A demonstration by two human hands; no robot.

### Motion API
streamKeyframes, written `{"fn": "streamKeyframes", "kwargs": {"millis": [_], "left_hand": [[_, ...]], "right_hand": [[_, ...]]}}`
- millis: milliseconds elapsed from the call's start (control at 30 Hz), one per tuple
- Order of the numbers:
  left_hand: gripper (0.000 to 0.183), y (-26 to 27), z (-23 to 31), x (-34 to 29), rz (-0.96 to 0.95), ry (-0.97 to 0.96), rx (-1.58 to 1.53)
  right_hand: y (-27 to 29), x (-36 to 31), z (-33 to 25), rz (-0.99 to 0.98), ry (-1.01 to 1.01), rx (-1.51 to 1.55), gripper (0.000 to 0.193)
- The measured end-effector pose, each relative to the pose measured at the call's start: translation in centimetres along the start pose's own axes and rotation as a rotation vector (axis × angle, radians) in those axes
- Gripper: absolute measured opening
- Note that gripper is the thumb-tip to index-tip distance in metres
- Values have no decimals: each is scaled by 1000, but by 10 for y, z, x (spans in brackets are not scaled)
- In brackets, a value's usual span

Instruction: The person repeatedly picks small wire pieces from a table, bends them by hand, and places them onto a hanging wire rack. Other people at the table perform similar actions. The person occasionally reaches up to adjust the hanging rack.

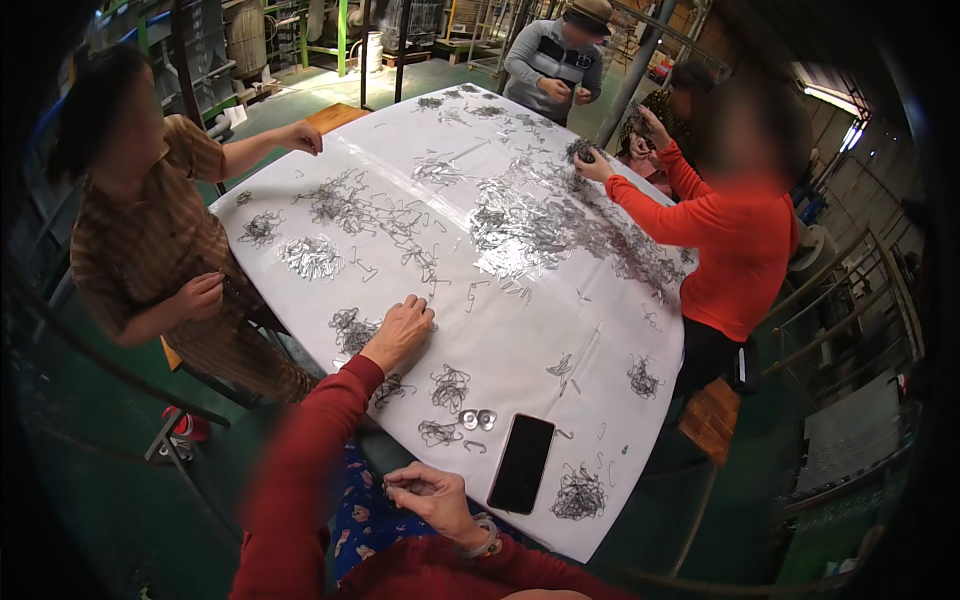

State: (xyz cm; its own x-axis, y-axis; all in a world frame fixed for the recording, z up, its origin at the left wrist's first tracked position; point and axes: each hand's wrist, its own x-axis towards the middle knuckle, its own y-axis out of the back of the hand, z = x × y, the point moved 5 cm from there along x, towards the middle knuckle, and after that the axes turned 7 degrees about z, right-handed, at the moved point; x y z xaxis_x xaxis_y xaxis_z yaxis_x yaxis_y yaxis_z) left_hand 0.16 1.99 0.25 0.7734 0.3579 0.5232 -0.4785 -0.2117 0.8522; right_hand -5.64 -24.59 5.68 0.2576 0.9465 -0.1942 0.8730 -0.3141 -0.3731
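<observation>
My left hand (pixel 402 330) reaches over the white table (pixel 500 340), its fingers curled down and drawn together at the edge of the scattered wire hooks (pixel 435 288). Whatever is at its fingertips is too small to make out. Close beside that wrist lies a dark pile of bent wire hooks (pixel 350 330). Above my lap, off the table's near edge, my right hand (pixel 440 500) is closed in a pinch, with what it holds hidden. More small hook piles (pixel 450 388), two round metal pieces (pixel 478 419) and a black-screened phone (pixel 521 464) lie nearest to it.
A large heap of shiny metal strips (pixel 515 225) covers the table's middle. Around the table work a person in brown checks (pixel 165 215), one in orange-red (pixel 730 255), one in grey (pixel 550 70) and another at the far right. Wooden stools (pixel 712 415) stand along its sides.
</observation>
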Motion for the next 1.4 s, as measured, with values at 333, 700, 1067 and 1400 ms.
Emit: {"fn": "streamKeyframes", "kwargs": {"millis": [333, 700, 1067, 1400], "left_hand": [[12, 66, 6, -43, 82, 427, -489], [5, 223, 105, -155, 217, 857, -1197], [6, 214, 135, -167, 448, 800, -1038], [5, 214, 134, -171, 387, 816, -1019]], "right_hand": [[-11, -9, -13, 50, 122, -44, 17], [2, -12, -10, 218, 117, -71, 17], [2, -20, -38, 195, 475, -401, 22], [279, 66, -103, 804, 296, -1296, 19]]}}
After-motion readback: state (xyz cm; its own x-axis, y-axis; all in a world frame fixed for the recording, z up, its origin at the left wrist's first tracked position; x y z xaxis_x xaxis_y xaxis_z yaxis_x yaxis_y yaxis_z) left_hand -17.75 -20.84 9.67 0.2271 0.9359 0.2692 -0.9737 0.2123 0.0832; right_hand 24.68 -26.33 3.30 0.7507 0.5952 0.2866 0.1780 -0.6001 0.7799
